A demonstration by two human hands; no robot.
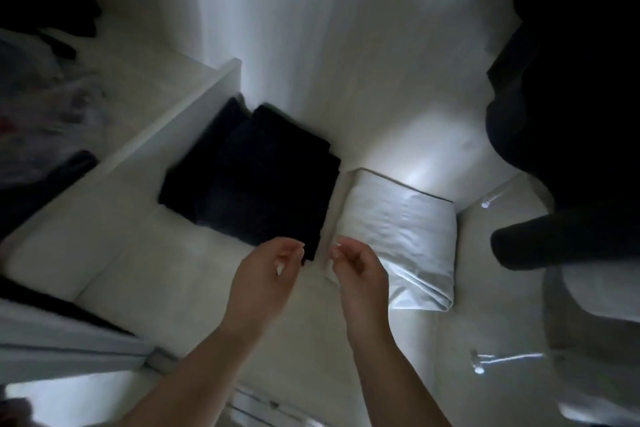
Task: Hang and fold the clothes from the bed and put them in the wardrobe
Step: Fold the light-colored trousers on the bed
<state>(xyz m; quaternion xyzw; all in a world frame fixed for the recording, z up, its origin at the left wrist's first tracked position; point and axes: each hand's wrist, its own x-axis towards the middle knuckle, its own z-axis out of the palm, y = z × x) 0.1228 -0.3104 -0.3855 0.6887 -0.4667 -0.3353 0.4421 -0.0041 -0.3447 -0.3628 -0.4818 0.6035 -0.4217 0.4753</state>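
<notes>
Both hands, left (266,274) and right (356,270), hover loosely curled and empty by the dark folded stack (252,177); a careless nudge could topple it.

I'm seeing left hand (266,274) bare | right hand (358,270) bare | forearms behind both showing uncovered, no sleeves, nothing worn

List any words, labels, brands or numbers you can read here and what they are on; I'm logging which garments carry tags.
None can be read.
Folded dark clothes: no tag or print shows.
Folded white item: plain, no text.
Bundle at the left edge: red and grey marks, too blurred to tell if they are text.
Both hands, left hand and right hand, hold nothing.
</notes>
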